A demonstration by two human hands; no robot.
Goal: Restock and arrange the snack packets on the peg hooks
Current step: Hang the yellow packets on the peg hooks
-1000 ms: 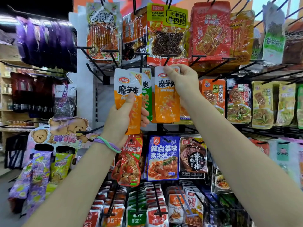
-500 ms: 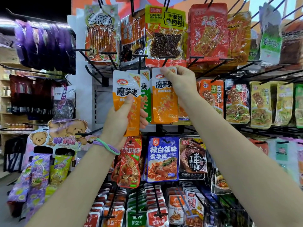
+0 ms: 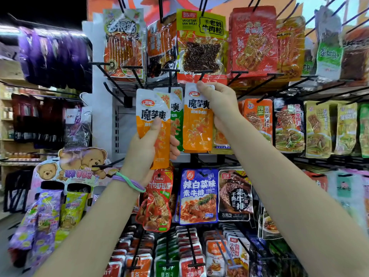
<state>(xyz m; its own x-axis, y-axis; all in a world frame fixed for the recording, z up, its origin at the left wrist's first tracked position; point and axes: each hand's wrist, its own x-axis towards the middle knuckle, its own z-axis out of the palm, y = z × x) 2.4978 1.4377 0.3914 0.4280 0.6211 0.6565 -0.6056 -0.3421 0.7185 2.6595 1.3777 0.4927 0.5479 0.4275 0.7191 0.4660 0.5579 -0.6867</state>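
Note:
My left hand (image 3: pixel 146 150) grips an orange-and-white snack packet (image 3: pixel 153 108) by its lower half and holds it upright in front of the rack. My right hand (image 3: pixel 218 102) pinches the top edge of a second orange packet (image 3: pixel 196 124), held just under the tip of a black peg hook (image 3: pixel 204 73). I cannot tell whether its hole is on the hook. A green packet (image 3: pixel 176 116) of the same kind hangs between the two orange ones.
Rows of snack packets fill the pegs above, right and below, such as a yellow packet (image 3: pixel 201 41) and a blue packet (image 3: pixel 197 196). Bare black hooks (image 3: pixel 111 76) jut out at left. A bear display stand (image 3: pixel 71 166) sits lower left.
Both hands have barely moved. The right hand's packet has edged slightly up toward the hook tip; the left hand still holds its packet in the same place.

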